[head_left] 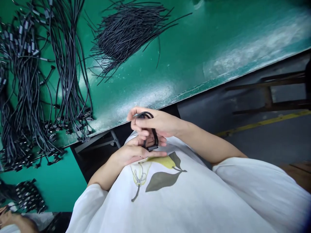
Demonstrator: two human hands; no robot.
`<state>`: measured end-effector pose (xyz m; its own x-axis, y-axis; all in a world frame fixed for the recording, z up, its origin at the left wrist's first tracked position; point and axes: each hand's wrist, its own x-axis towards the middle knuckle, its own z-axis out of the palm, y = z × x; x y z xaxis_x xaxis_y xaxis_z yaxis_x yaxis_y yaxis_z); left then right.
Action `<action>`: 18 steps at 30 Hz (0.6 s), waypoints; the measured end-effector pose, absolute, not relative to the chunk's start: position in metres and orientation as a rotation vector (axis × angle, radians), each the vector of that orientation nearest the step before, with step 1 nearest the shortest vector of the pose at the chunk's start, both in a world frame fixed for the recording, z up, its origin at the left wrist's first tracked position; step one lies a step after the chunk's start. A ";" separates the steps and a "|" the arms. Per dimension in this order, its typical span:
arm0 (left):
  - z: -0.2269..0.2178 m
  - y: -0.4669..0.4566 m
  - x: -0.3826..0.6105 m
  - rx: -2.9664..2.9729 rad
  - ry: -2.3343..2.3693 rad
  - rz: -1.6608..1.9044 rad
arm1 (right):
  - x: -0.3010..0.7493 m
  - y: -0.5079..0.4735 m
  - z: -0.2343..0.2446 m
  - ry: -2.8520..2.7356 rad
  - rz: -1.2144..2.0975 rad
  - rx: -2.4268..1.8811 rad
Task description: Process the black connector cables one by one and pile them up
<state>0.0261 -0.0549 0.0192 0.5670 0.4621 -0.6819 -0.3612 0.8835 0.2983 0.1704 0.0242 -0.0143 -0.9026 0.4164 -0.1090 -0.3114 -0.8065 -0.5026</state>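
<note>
A short black cable (155,135), bent into a small coil with several strands, is between my two hands in front of my shirt. My right hand (155,123) curls round the upper part of the loop, thumb and fingers closed on it. Below it, my left hand (132,151) supports the lower end, where a dark connector (152,148) lies against the fingers. Part of the coil is hidden behind my right thumb and fingers.
A green table (184,61) bears a heap of thin black strips (128,30) and bundles of black cables with connectors (68,64) on the left. Another person's arm (18,221) shows at bottom left. A dark stool or rack frame (269,94) stands at right.
</note>
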 end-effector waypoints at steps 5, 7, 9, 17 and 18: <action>0.022 -0.051 0.021 0.229 0.779 0.400 | 0.171 0.025 -0.017 -0.766 2.661 -0.148; 0.026 -0.050 0.020 0.233 0.751 0.404 | 0.172 0.027 -0.016 -0.800 2.659 -0.142; 0.030 -0.048 0.020 0.199 0.725 0.410 | 0.172 0.029 -0.014 -0.814 2.648 -0.111; 0.030 -0.050 0.019 0.166 0.764 0.418 | 0.167 0.034 -0.001 -0.690 2.535 -0.163; 0.027 -0.051 0.019 0.173 0.746 0.420 | 0.167 0.034 -0.001 -0.702 2.544 -0.151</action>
<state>0.0193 -0.0512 0.0275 0.6565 0.4290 -0.6205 -0.3082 0.9033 0.2985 0.1666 0.0338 -0.0010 -0.8724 0.4881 0.0236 -0.4311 -0.7460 -0.5076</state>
